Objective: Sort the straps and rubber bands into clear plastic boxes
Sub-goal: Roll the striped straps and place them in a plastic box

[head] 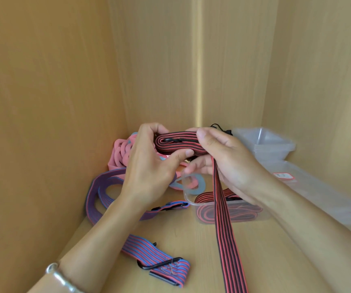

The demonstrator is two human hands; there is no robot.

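A red-and-black striped strap (pixel 176 143) is folded into a flat coil held between both hands above the shelf. My left hand (pixel 149 166) grips its left end and my right hand (pixel 223 161) pinches its right end. The strap's loose tail (pixel 227 240) hangs down over a clear plastic box (pixel 188 197) to the bottom edge. Inside that box lies another red-and-black strap (pixel 208 212). A blue-and-red striped strap (pixel 98 193) with black hooks sprawls on the shelf at the left. Pink and grey rubber bands (pixel 121 153) are piled behind my left hand.
I am looking into a wooden cabinet whose side walls stand close on left and right. Stacked empty clear boxes (pixel 269 144) stand at the back right, with clear lids (pixel 318 193) in front of them. A black cord (pixel 219 126) lies behind my right hand.
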